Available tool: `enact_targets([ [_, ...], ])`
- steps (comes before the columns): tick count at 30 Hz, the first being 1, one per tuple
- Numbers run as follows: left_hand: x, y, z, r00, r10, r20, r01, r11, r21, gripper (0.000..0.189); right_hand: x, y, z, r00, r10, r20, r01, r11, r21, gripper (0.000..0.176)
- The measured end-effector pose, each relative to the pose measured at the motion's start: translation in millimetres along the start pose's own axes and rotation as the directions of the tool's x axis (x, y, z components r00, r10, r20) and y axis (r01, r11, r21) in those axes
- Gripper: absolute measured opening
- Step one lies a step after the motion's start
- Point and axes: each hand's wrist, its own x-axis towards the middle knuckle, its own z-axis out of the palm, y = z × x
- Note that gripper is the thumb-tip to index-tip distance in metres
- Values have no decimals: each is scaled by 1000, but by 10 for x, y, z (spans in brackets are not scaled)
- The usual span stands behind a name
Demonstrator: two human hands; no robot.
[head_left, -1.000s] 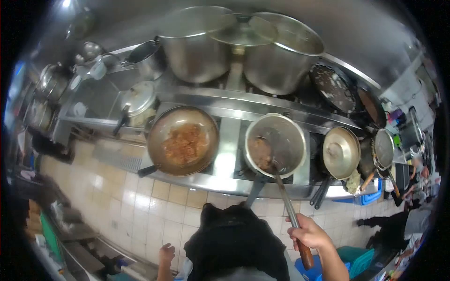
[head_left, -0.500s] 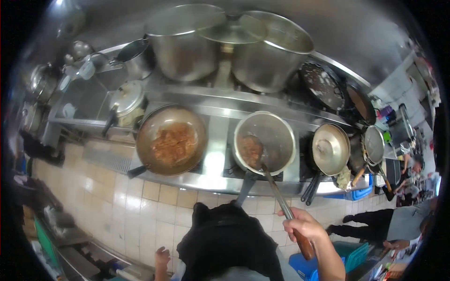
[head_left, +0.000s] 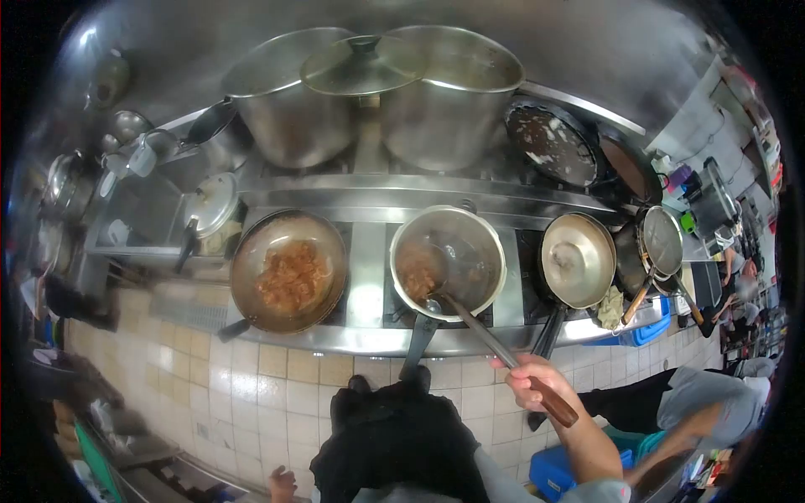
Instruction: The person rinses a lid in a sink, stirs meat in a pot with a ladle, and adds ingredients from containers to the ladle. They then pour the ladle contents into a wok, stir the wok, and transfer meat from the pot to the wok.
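My right hand [head_left: 539,387] is wrapped round the wooden grip of a long steel ladle [head_left: 486,337]. The ladle's head end dips into a deep silver pot [head_left: 501,277] with a dark handle, against the near inside wall. Brown meat pieces [head_left: 418,270] lie in that pot's left side. To its left, a frying pan [head_left: 329,235] holds a heap of similar brown meat [head_left: 292,275]. My left hand [head_left: 283,484] hangs low at the bottom edge, away from the stove, fingers apart and holding nothing; only part of it shows.
Two tall stockpots [head_left: 289,126] stand behind, with a glass lid [head_left: 362,71] across their rims. More pans [head_left: 579,260] sit at right, handles jutting over the stove edge. A lidded pot [head_left: 210,205] is at left. Another person [head_left: 696,402] stands at right near blue bins [head_left: 553,474].
The ladle's head has moved from among the meat to the pot's near wall, and meat now shows beyond it. My view has shifted slightly; the person at right has moved closer.
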Motion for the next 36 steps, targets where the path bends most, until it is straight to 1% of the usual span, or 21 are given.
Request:
enact_targets([
  [3, -143, 63, 184, 999, -37, -27, 39, 996, 81, 52, -43, 141, -36, 999, -52, 11, 51, 997, 60, 42],
  [4, -182, 127, 223, 999, -41, -29, 43, 996, 77, 52, -60, 179, -23, 999, -47, 10, 47, 997, 56, 42],
  [6, -216, 249, 274, 994, -76, 82, 82, 993, -80, 50, -82, 260, 17, 994, -109, -12, 110, 988, 110, 42],
  [7, -215, 297, 328, 993, -80, 82, 86, 993, -82, 50, -79, 309, 3, 994, -105, -14, 106, 988, 108, 42],
  [9, -225, 371, 433, 994, 80, 70, -93, 977, 193, 48, -60, 401, -42, 989, -147, 33, 138, 970, 200, 42],
  [10, -195, 378, 444, 994, 77, 73, -90, 977, 191, 48, -59, 446, -51, 989, -147, 29, 138, 971, 197, 42],
  [12, -116, 412, 452, 987, 103, 121, -89, 989, -119, 49, -53, 518, -46, 978, -198, 63, 179, 958, 223, 41],
  [13, -108, 410, 450, 987, 101, 121, -86, 989, -123, 49, -65, 540, -41, 979, -196, 63, 178, 959, 219, 41],
  [15, -99, 498, 441, 976, 199, 90, -213, 956, 200, 49, -111, 567, 13, 974, -225, 35, 216, 962, 167, 41],
  [19, -102, 666, 443, 983, 163, 85, -171, 980, 100, 48, -234, 560, 119, 969, -246, 29, 235, 951, 200, 42],
  [21, -64, 747, 442, 992, 39, 117, -39, 999, 1, 47, -304, 528, 244, 967, -254, -20, 254, 961, 112, 43],
  [22, -17, 717, 457, 992, 39, 118, -38, 999, -6, 47, -335, 521, 306, 967, -254, -18, 254, 961, 106, 43],
  [24, 57, 613, 478, 990, 99, 97, -103, 994, 37, 44, -360, 507, 445, 959, -284, -26, 285, 956, 66, 42],
  [25, 43, 598, 487, 993, 93, 71, -95, 995, 20, 44, -374, 496, 524, 961, -274, -47, 276, 960, 45, 42],
  [27, -91, 751, 536, 968, 239, 80, -251, 926, 282, 42, -338, 506, 613, 958, -285, 20, 283, 957, 62, 44],
  [28, -119, 801, 513, 973, 226, 46, -230, 935, 270, 42, -285, 495, 672, 953, -292, 79, 288, 956, 50, 45],
  [30, -123, 835, 500, 972, 204, 118, -228, 940, 253, 40, -161, 477, 806, 956, -258, 137, 249, 966, 75, 46],
  [31, -116, 783, 484, 976, 193, 105, -213, 946, 244, 40, -100, 485, 866, 955, -246, 164, 234, 968, 91, 46],
  [33, -57, 702, 465, 986, 164, 44, -169, 927, 335, 39, 64, 512, 1038, 966, -202, 163, 192, 978, 75, 46],
  [34, -30, 618, 432, 987, 156, 39, -161, 931, 328, 39, 160, 528, 1129, 972, -173, 161, 163, 984, 71, 46],
  [36, 16, 383, 299, 972, 233, 29, -234, 954, 190, 40, 388, 584, 1281, 977, -132, 168, 127, 991, 37, 45],
])
